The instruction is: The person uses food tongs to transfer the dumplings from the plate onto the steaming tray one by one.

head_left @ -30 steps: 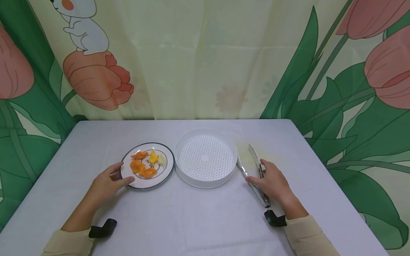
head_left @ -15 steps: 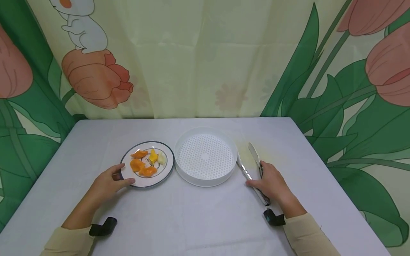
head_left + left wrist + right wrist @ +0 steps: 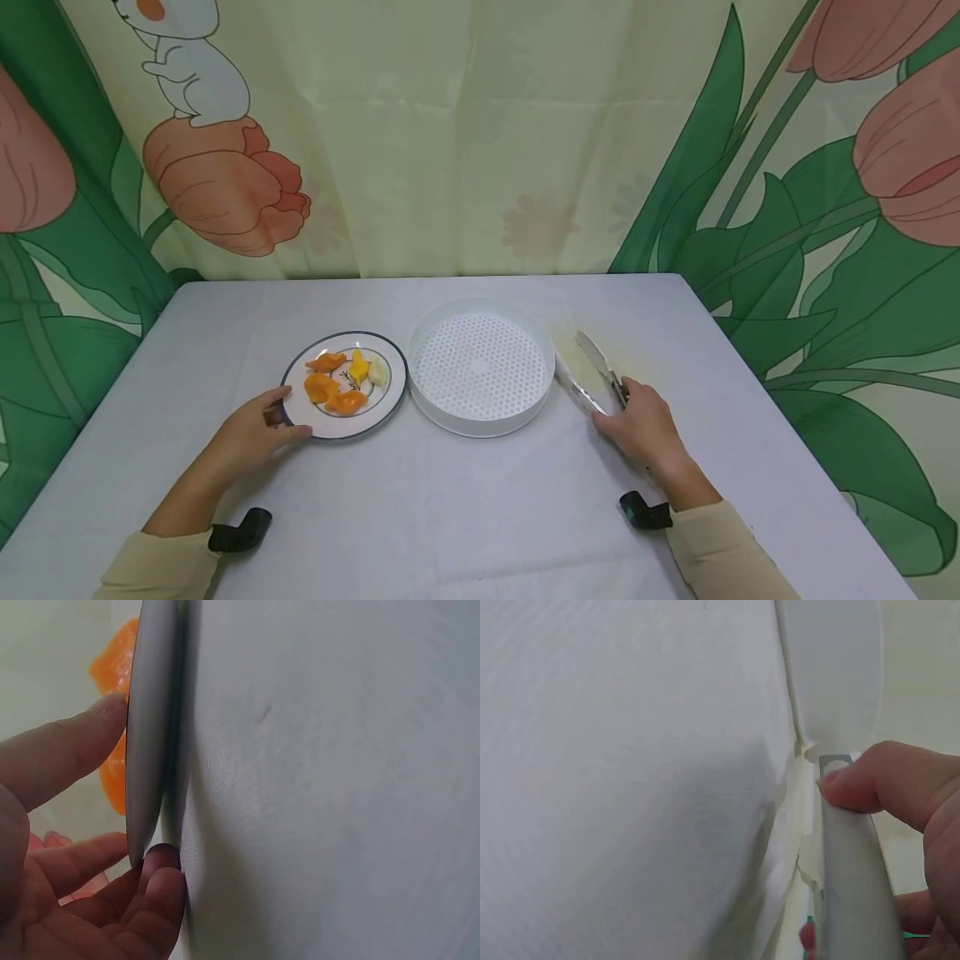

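My left hand (image 3: pixel 251 435) holds the left rim of a white plate (image 3: pixel 297 417) with a dark blue edge. In the left wrist view the thumb lies at the rim and fingertips (image 3: pixel 161 881) reach under it. Several orange dumpling-shaped pieces (image 3: pixel 321 388), a yellow piece (image 3: pixel 359 368) and a pale one (image 3: pixel 378 373) lie on the plate. My right hand (image 3: pixel 643 427) grips metal tongs (image 3: pixel 595 354), whose two arms spread apart and point away from me. The right wrist view shows the thumb (image 3: pixel 855 784) pressed on one arm; the hinge end is hidden in the head view.
A round white steamer basket (image 3: pixel 483 425) with a perforated floor stands between the plate and the tongs. White cloth covers the table (image 3: pixel 450 517). A printed curtain (image 3: pixel 465 150) hangs behind the table's far edge.
My right hand has shifted slightly right along the tongs, which have turned a little; their hinge end, visible before, is now behind the hand. The left hand and plate have stayed put.
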Tool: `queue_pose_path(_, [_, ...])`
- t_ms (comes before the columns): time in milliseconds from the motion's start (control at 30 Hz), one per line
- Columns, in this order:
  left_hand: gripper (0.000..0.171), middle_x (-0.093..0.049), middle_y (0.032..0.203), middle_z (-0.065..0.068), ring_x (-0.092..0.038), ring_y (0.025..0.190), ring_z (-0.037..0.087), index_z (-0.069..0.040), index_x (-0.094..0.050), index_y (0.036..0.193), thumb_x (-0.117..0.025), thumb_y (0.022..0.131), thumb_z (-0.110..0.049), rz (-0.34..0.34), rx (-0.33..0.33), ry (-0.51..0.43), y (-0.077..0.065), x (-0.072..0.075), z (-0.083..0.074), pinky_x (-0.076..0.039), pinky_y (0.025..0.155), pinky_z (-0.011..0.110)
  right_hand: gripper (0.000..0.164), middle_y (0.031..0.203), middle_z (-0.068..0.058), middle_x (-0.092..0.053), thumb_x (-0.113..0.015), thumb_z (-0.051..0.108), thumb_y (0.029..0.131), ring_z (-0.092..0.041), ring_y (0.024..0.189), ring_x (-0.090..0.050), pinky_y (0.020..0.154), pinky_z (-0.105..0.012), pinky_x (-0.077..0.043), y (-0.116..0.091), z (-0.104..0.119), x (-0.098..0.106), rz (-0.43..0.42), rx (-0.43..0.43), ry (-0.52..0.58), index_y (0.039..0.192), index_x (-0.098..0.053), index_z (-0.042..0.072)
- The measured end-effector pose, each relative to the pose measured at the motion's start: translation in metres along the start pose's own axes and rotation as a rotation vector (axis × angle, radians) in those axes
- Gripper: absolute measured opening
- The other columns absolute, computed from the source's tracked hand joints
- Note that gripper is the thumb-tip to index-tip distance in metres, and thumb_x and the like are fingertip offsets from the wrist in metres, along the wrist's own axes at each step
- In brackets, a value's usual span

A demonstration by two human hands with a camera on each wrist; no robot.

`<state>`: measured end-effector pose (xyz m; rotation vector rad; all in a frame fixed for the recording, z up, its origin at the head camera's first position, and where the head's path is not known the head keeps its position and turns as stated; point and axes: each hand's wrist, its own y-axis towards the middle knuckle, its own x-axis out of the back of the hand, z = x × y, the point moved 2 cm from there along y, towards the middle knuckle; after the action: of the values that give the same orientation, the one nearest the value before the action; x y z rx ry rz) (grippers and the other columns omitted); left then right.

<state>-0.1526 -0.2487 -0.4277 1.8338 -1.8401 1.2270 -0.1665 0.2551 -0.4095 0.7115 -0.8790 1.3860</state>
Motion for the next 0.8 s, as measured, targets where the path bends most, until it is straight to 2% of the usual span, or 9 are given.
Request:
queue_pose_path(100, [0.09,-0.043,0.136,0.039,-0.045,0.12,0.049,0.006,-0.026,0.153,-0.078,0.088,-0.029,0.001,-0.008,0.013,0.0,0.001,0.0,-0.046,0.099,0.057,0.077,0.136,-0.037,-0.046,-0.069,0.022,0.085,-0.049,0.121,-0.048,0.099,-0.062,-0.042,0.0,-0.001,0.004,-0.041,0.006,0.012,0.143,-0.037,-0.017])
queue_pose_path(267, [0.091,-0.044,0.135,0.039,-0.045,0.119,0.048,0.007,-0.026,0.153,-0.078,0.088,-0.031,0.007,-0.013,0.015,0.0,0.002,-0.001,-0.046,0.1,0.058,0.076,0.14,-0.035,-0.039,-0.067,0.022,0.087,-0.047,0.121,-0.045,0.099,-0.063,-0.039,0.0,-0.002,0.011,-0.091,0.028,0.044,0.146,-0.034,-0.014])
queue_pose_path(467, [0.091,-0.043,0.136,0.039,-0.045,0.12,0.049,0.007,-0.026,0.153,-0.078,0.089,-0.031,0.016,-0.012,0.016,-0.001,0.003,-0.002,-0.045,0.1,0.058,0.075,0.139,-0.029,-0.043,-0.066,0.027,0.09,-0.041,0.115,-0.048,0.093,-0.06,-0.045,-0.001,0.001,0.014,-0.148,0.04,0.142,0.148,-0.035,-0.008])
queue_pose_path(633, [0.091,-0.043,0.136,0.04,-0.045,0.119,0.049,0.007,-0.026,0.153,-0.078,0.088,-0.031,0.016,-0.008,0.016,0.0,0.003,-0.001,-0.046,0.1,0.058,0.074,0.137,-0.025,-0.048,-0.066,0.035,0.092,-0.037,0.112,-0.049,0.088,-0.055,-0.05,-0.002,0.008,0.014,-0.2,0.025,0.195,0.149,-0.038,-0.003])
queue_pose_path(800, [0.092,-0.042,0.136,0.039,-0.045,0.12,0.049,0.006,-0.025,0.154,-0.078,0.088,-0.032,0.02,-0.008,0.007,0.001,0.002,0.0,-0.046,0.099,0.058,0.073,0.126,-0.021,-0.055,-0.071,0.038,0.091,-0.032,0.102,-0.052,0.076,-0.042,-0.049,-0.003,0.013,0.014,-0.244,0.02,0.213,0.147,-0.043,0.0])
